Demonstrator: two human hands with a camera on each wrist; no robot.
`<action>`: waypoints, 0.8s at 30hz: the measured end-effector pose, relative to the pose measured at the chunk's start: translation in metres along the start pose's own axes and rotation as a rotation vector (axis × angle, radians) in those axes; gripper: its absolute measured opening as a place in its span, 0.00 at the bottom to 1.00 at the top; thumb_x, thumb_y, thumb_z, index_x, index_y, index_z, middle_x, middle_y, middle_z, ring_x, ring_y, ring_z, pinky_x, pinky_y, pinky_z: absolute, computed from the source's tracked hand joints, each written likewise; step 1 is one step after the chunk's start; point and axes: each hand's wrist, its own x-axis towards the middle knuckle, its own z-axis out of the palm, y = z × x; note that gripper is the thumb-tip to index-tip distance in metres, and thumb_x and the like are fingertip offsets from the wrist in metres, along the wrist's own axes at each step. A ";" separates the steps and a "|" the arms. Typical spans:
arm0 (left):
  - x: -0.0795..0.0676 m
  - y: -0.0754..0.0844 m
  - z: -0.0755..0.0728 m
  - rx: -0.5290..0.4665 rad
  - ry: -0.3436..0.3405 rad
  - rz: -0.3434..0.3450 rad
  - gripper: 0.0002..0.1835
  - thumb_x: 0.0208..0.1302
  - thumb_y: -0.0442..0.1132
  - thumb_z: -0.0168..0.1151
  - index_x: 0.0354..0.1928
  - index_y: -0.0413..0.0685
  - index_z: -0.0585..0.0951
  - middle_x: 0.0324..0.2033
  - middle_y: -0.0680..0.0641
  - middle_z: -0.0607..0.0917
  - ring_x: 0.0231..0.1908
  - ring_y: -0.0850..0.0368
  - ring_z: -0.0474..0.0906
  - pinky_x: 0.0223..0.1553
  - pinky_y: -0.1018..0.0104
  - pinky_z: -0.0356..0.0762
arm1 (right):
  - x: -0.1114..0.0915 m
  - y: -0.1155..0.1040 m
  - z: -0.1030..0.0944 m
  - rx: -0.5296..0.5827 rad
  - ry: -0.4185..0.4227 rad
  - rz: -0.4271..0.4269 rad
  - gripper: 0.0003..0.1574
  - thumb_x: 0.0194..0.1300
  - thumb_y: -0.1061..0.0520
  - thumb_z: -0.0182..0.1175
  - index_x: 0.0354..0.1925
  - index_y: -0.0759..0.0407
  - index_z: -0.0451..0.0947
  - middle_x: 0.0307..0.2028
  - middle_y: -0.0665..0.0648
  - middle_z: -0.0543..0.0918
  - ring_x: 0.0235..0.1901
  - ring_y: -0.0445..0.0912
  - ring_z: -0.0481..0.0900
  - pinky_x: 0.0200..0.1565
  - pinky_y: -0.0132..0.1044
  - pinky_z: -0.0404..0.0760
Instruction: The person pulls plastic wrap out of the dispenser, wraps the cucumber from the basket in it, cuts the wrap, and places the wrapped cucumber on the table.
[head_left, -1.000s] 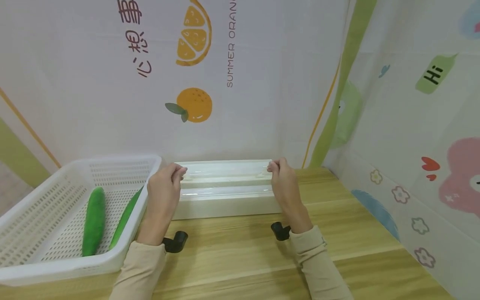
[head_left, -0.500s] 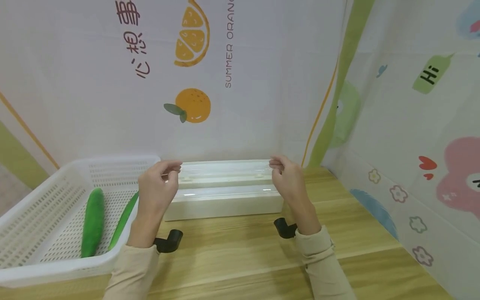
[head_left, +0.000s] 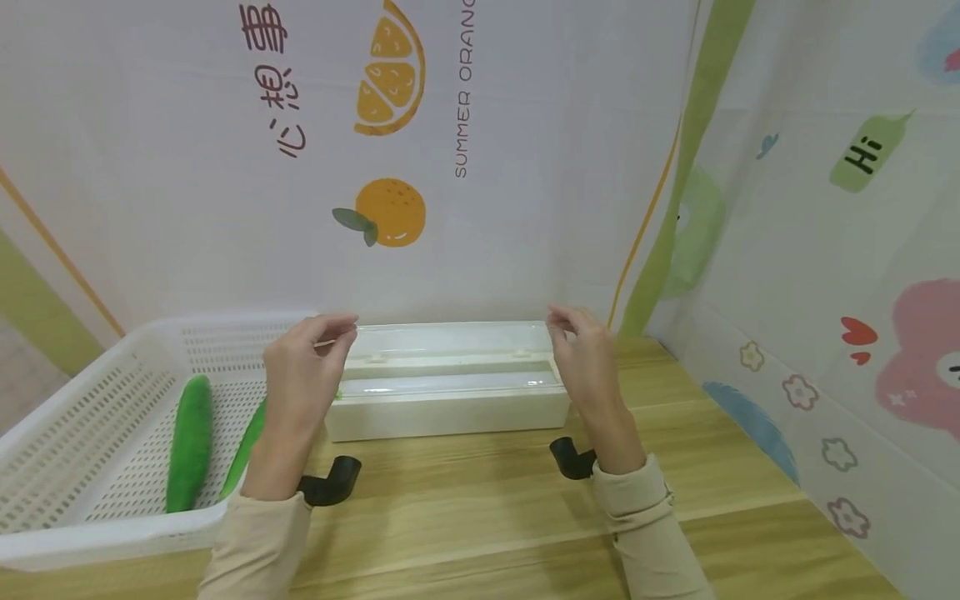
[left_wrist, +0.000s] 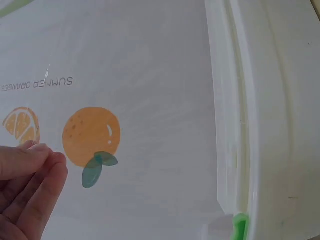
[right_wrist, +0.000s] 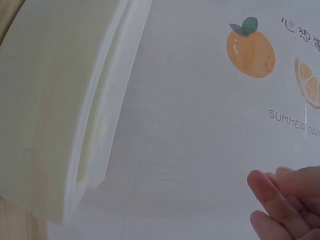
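Note:
A long cream cling film dispenser (head_left: 450, 417) lies on the table, its clear lid (head_left: 450, 337) raised at the back. Inside shows a whitish film roll (head_left: 450, 384). My left hand (head_left: 300, 387) is above its left end, with thumb and fingertips pinched together. Above the right end, my right hand (head_left: 588, 367) pinches likewise. Thin glints of clear cling film (left_wrist: 47, 75) run up from the fingertips in both wrist views; the film itself is nearly invisible. A green piece (left_wrist: 240, 228) sits at the dispenser's left end.
To the left stands a white perforated basket (head_left: 112, 533) holding a green cucumber (head_left: 191, 442) and a second one (head_left: 245, 446), partly hidden by my left arm. Black wrist mounts (head_left: 333, 482) jut inward from both forearms. A printed cloth (head_left: 480, 250) hangs behind the wood-grain table (head_left: 450, 517).
Both hands have risen slightly and spread apart, the left moving left and the right moving right. More of the dispenser's inside and both its ends now show. The basket stays put.

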 end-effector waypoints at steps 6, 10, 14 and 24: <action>0.000 0.005 -0.002 0.006 0.035 0.012 0.06 0.56 0.27 0.63 0.36 0.34 0.83 0.32 0.38 0.86 0.33 0.45 0.83 0.35 0.97 0.61 | 0.002 -0.004 -0.006 -0.007 0.031 0.011 0.08 0.61 0.65 0.59 0.38 0.69 0.82 0.37 0.65 0.83 0.41 0.54 0.82 0.45 0.42 0.81; 0.000 0.008 -0.004 -0.010 0.070 0.020 0.06 0.57 0.28 0.62 0.37 0.34 0.83 0.32 0.38 0.86 0.32 0.45 0.83 0.35 0.97 0.63 | 0.003 -0.007 -0.008 0.003 0.038 0.008 0.08 0.61 0.65 0.59 0.37 0.69 0.82 0.36 0.64 0.83 0.41 0.54 0.82 0.46 0.42 0.81; 0.002 0.012 -0.006 -0.020 0.100 0.036 0.06 0.58 0.28 0.61 0.37 0.33 0.82 0.32 0.38 0.86 0.32 0.46 0.83 0.36 0.96 0.64 | 0.003 -0.009 -0.008 0.046 0.080 -0.018 0.07 0.61 0.67 0.58 0.36 0.70 0.81 0.35 0.64 0.83 0.41 0.53 0.82 0.48 0.42 0.80; 0.005 0.025 -0.010 -0.096 0.175 0.051 0.06 0.60 0.30 0.60 0.37 0.32 0.81 0.33 0.38 0.86 0.33 0.49 0.83 0.38 0.90 0.70 | 0.002 -0.015 -0.012 0.120 0.153 -0.046 0.07 0.60 0.68 0.58 0.38 0.70 0.81 0.39 0.64 0.83 0.43 0.52 0.81 0.50 0.36 0.79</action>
